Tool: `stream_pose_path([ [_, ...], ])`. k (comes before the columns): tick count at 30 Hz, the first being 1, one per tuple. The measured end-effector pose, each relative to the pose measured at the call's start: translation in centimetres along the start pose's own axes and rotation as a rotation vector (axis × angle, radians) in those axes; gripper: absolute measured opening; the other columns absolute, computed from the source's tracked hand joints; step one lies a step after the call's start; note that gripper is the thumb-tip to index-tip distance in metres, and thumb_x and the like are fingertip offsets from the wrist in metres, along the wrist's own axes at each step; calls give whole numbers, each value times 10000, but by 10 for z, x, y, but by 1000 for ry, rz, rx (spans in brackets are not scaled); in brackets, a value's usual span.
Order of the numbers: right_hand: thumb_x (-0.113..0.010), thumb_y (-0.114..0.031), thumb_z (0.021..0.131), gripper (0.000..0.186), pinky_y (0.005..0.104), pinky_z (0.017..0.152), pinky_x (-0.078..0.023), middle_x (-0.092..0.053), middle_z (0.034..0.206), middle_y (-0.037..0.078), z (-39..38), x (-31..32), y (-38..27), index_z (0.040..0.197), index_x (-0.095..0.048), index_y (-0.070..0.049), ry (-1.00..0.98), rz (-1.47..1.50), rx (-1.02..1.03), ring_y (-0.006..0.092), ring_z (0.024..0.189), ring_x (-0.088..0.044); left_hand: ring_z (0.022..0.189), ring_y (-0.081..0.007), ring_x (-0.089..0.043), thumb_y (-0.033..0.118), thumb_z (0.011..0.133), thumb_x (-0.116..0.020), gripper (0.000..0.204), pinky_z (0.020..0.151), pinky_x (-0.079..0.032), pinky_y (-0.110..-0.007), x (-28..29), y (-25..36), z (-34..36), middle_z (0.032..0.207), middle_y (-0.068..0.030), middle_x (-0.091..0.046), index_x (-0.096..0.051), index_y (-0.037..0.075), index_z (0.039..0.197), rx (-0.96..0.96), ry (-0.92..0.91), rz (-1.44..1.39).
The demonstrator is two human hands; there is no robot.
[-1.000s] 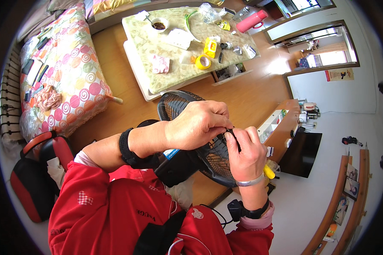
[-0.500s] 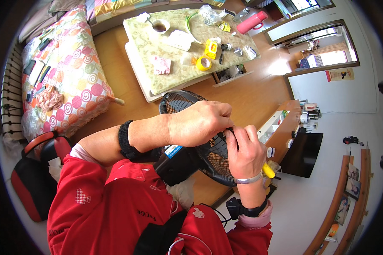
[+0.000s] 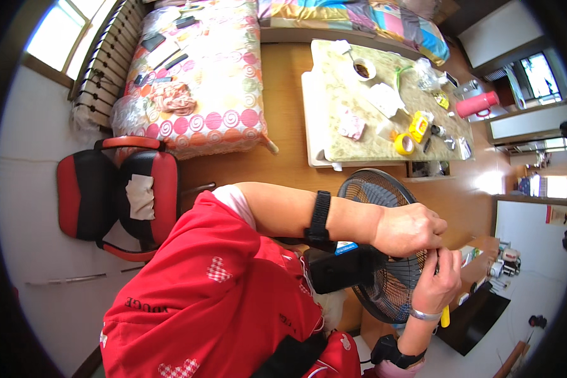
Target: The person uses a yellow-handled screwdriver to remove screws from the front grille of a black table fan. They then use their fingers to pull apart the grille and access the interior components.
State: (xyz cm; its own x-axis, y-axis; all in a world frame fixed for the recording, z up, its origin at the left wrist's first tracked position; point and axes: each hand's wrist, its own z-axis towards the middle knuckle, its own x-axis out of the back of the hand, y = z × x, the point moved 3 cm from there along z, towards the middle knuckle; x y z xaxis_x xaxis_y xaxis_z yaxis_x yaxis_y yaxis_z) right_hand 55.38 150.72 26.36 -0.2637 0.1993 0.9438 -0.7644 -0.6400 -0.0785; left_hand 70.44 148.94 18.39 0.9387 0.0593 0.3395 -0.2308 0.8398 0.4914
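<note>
Room: we noted a wooden floor (image 3: 286, 88); a bed (image 3: 230, 94) with a circle-patterned spread, far left; a red-and-black chair (image 3: 75, 195) at left; and a table (image 3: 334, 94), far and right of middle, bearing a bowl (image 3: 363, 69), a roll of yellow tape (image 3: 404, 144) and a pink flask (image 3: 477, 104).

Principal item: one black fan (image 3: 402, 274), round wire cage, right of middle and near the wearer's body, on the near side of the table. We recorded its cage as tilted, with the black housing (image 3: 340, 269) to its left.

Hands: two, bare, meeting at the cage's right rim. The left hand (image 3: 412, 230) crossed over the cage, fingers curled and drawn together on the rim; the right hand (image 3: 438, 280), just nearer, pinched the same stretch between thumb and fingers. We could not tell whether they had hold of the rim alone or of some small fitting on it; the fingers hid the spot.

Hazards, in our judgement: a slip, because both sets of fingertips crowded one narrow place; a nipped fingertip, should rim parts spring under pressure; a small piece lost to the floor, were one in that pinch; a swing of the tilted cage, if both hands pushed the same way; a snag, since the black wrist device (image 3: 389, 353) sat near the cage's near edge.
</note>
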Motion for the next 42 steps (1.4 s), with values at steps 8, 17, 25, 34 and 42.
stream_pose_path([
  [8,-683,-94,980,99,484,639,-492,-553,899,166,-5,-1,4,1018,-663,-5,-26,-11,11,419,785,-627,799,-332,-620,167,733,-729,205,671,-537,-446,-8,-1,-6,871,-123,-562,-622,20,829,-87,44,98],
  [17,-677,-122,995,120,489,647,-485,-554,897,168,-1,-2,4,1005,-660,-4,-20,-25,26,412,784,-620,790,-329,-623,173,764,-703,189,659,-535,-433,-5,-4,-9,864,-124,-552,-609,24,832,-68,67,125],
  [25,-685,-116,979,89,496,655,-476,-569,915,176,-3,0,5,1001,-665,-33,-15,9,10,429,798,-615,759,-346,-619,177,824,-710,200,648,-512,-454,-4,-2,-5,849,-133,-545,-580,25,817,-104,36,111],
  [34,-682,-169,992,120,512,615,-471,-579,882,166,0,3,4,934,-660,-66,36,41,10,426,736,-623,818,-380,-630,36,772,-751,180,692,-527,-462,-11,-1,-7,902,-143,-602,-657,13,924,24,210,66],
  [42,-702,-227,993,145,482,586,-491,-577,892,131,-6,5,7,969,-662,-90,-6,-13,-7,396,694,-644,819,-175,-674,0,922,-744,65,729,-543,-315,-3,-6,-17,885,-96,-710,-754,-14,985,538,324,-366],
])
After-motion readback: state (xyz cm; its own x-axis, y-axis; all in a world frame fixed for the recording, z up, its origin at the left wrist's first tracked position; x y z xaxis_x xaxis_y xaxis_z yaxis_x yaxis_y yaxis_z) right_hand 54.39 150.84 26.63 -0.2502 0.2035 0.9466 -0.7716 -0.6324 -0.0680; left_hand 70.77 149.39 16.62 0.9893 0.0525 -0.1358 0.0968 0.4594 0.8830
